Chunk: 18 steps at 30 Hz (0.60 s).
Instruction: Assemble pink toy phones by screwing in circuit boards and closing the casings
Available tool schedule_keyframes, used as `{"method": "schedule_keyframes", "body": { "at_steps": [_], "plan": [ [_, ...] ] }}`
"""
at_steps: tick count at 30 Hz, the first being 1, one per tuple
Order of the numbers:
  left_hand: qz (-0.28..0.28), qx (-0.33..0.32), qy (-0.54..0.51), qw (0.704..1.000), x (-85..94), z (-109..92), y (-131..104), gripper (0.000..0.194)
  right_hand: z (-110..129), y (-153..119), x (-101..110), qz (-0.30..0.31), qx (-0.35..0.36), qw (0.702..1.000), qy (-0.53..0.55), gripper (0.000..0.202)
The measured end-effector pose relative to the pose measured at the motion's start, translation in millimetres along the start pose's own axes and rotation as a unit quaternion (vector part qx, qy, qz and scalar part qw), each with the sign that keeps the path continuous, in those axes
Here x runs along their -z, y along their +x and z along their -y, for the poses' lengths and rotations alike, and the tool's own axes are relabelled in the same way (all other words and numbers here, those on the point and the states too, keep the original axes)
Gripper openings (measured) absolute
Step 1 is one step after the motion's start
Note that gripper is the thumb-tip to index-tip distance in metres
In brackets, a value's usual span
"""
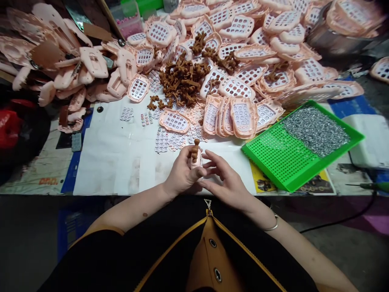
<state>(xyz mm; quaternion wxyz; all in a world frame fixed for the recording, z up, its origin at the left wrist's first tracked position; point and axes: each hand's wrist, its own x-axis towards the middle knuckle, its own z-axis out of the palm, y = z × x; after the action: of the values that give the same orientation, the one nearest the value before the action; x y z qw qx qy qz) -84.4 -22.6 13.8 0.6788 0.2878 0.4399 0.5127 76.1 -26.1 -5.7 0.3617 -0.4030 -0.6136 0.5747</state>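
Over the near edge of the white work surface, my left hand point(184, 170) is closed around a pale pink plastic casing point(196, 162), seen edge-on. A small brown bear-shaped plastic part point(195, 149) stands up at the casing's top, between my thumb and fingers. To the right, my right hand point(223, 174) is open, its fingers spread toward the casing; whether the fingertips touch it I cannot tell. Just beyond the hands lie small printed key sheets point(162, 140) and a pink casing with a keypad point(175, 121).
Many keypad casings point(240, 27) are heaped at the back, with a pile of brown parts point(184, 79) in front. Pink back shells point(94, 61) crowd the left. A green tray point(272, 162) of small metal screws point(317, 129) sits right, near a screwdriver point(377, 186).
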Motion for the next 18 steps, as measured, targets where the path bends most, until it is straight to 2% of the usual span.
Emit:
{"method": "schedule_keyframes", "body": {
  "at_steps": [3, 6, 8, 10, 13, 16, 18],
  "plan": [
    [0.049, 0.017, 0.042, 0.998, 0.5, -1.8, -0.7, 0.075, 10.2, -1.4, 3.4, 0.017, 0.006, 0.996, -0.082, 0.079],
    [0.116, 0.058, 0.102, 0.986, 4.1, -5.0, -1.2, 0.067, 15.5, -3.1, 8.2, 0.02, -0.03, 0.997, -0.074, 0.081],
    [0.139, 0.08, 0.115, 0.98, 4.5, -7.5, -2.6, 0.065, 17.1, -5.5, 11.0, 0.027, -0.043, 0.997, -0.057, 0.08],
    [0.127, 0.077, 0.14, 0.979, 1.8, -9.9, -5.2, 0.068, 18.2, -8.3, 12.9, 0.042, -0.038, 0.997, -0.047, 0.082],
    [0.062, 0.005, 0.219, 0.974, -5.7, -12.5, -9.5, 0.068, 19.1, -11.5, 13.5, 0.064, -0.032, 0.997, -0.025, 0.078],
    [0.02, -0.064, 0.262, 0.963, -10.9, -13.6, -10.5, 0.057, 14.6, -11.6, 13.0, 0.027, -0.043, 0.997, 0.063, 0.063],
    [0.037, -0.04, 0.263, 0.963, -11.5, -13.5, -9.4, 0.047, 7.1, -10.0, 13.1, -0.01, -0.046, 0.988, 0.15, 0.059]
  ]
}}
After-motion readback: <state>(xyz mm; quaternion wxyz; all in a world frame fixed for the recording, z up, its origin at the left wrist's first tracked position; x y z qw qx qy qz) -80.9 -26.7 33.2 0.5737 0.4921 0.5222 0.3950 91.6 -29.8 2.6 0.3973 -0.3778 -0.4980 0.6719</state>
